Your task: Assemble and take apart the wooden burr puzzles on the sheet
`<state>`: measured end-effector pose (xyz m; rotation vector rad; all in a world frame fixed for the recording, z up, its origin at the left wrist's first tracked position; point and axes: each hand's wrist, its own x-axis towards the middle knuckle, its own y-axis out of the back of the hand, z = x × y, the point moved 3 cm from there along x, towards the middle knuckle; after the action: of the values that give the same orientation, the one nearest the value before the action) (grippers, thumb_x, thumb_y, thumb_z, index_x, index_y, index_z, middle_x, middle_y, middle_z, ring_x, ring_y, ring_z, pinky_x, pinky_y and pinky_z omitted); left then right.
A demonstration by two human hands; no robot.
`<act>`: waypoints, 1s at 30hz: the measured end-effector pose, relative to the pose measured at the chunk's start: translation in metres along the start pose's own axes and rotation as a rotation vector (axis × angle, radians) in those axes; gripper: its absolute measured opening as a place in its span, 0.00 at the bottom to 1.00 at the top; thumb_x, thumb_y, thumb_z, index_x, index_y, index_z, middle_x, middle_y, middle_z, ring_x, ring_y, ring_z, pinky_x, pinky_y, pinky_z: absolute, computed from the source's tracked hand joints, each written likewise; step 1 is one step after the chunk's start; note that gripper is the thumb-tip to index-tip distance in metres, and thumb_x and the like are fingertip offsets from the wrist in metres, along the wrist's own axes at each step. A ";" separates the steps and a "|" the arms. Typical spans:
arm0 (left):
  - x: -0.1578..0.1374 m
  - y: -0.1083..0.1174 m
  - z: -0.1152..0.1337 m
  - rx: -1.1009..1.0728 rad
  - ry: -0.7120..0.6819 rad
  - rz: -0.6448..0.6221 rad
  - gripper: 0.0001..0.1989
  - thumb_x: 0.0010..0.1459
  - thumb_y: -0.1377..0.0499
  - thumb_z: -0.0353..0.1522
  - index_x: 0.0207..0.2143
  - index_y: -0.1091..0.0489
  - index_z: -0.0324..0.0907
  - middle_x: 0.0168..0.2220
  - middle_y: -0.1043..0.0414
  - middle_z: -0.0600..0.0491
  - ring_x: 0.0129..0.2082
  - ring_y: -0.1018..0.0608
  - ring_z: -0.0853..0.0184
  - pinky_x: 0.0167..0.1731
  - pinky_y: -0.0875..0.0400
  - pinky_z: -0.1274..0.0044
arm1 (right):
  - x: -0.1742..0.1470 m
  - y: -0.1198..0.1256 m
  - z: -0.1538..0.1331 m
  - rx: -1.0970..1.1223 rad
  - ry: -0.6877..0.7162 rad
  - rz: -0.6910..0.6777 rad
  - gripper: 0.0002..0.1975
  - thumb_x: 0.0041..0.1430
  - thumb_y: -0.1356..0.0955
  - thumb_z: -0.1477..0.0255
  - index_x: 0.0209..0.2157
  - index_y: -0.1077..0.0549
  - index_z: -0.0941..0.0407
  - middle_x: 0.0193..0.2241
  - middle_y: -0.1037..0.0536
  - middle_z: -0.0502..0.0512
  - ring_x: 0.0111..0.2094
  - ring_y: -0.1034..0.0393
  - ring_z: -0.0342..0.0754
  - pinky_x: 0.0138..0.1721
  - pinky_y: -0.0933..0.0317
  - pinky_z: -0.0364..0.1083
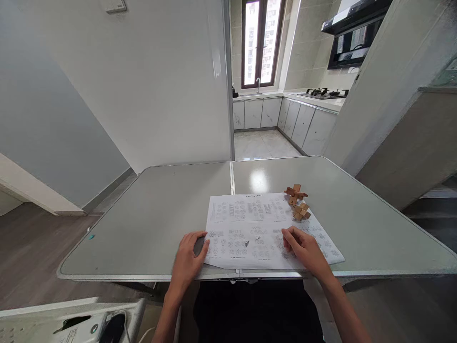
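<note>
A large white printed sheet (228, 228) with small diagrams lies at the table's near edge. My left hand (188, 257) rests at its left edge, fingertips touching the paper, thumb and fingers apart. Over the right part of the sheet is my right hand (303, 245), its fingers curled in; whether they hold anything is hidden. Beyond that hand, at the sheet's upper right, stand a reddish-brown wooden interlocking puzzle (295, 193) and a lighter wooden puzzle (302, 212). Neither hand touches the puzzles.
The pale folding table (171, 205) has a seam down its middle. A small teal bit (92, 237) lies near its left edge. A white tray-like surface (43, 319) with a white device stands at lower left. Beyond the table is a kitchen with a stove (324, 94).
</note>
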<state>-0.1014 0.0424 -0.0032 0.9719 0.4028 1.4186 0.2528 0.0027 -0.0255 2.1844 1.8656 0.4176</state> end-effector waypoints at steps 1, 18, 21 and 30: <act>0.000 0.000 0.000 -0.001 0.006 -0.005 0.14 0.69 0.44 0.41 0.50 0.26 0.47 0.51 0.22 0.49 0.53 0.22 0.55 0.55 0.27 0.61 | 0.000 0.000 0.000 -0.002 0.000 -0.001 0.28 0.67 0.37 0.44 0.25 0.30 0.52 0.21 0.27 0.50 0.24 0.33 0.48 0.29 0.40 0.45; -0.001 -0.002 -0.002 -0.001 0.000 -0.010 0.13 0.69 0.44 0.40 0.50 0.26 0.47 0.51 0.22 0.50 0.54 0.23 0.55 0.56 0.28 0.62 | 0.001 0.000 0.003 -0.003 0.003 0.002 0.27 0.68 0.37 0.46 0.25 0.30 0.52 0.21 0.26 0.50 0.24 0.32 0.48 0.30 0.39 0.46; -0.001 -0.002 -0.003 0.003 0.002 -0.009 0.13 0.69 0.44 0.41 0.51 0.26 0.47 0.51 0.22 0.50 0.54 0.24 0.55 0.56 0.28 0.62 | 0.001 0.000 0.004 -0.006 -0.002 -0.002 0.27 0.67 0.37 0.45 0.26 0.30 0.52 0.21 0.26 0.50 0.24 0.32 0.49 0.30 0.39 0.46; -0.001 -0.003 -0.005 0.007 -0.004 -0.011 0.14 0.69 0.44 0.41 0.51 0.26 0.47 0.52 0.23 0.49 0.54 0.23 0.55 0.55 0.27 0.62 | 0.000 0.000 0.001 -0.009 0.013 0.006 0.27 0.68 0.37 0.47 0.25 0.30 0.52 0.21 0.27 0.50 0.24 0.32 0.48 0.30 0.38 0.46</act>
<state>-0.1032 0.0435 -0.0080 0.9766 0.4096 1.4057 0.2535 0.0029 -0.0267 2.1876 1.8605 0.4416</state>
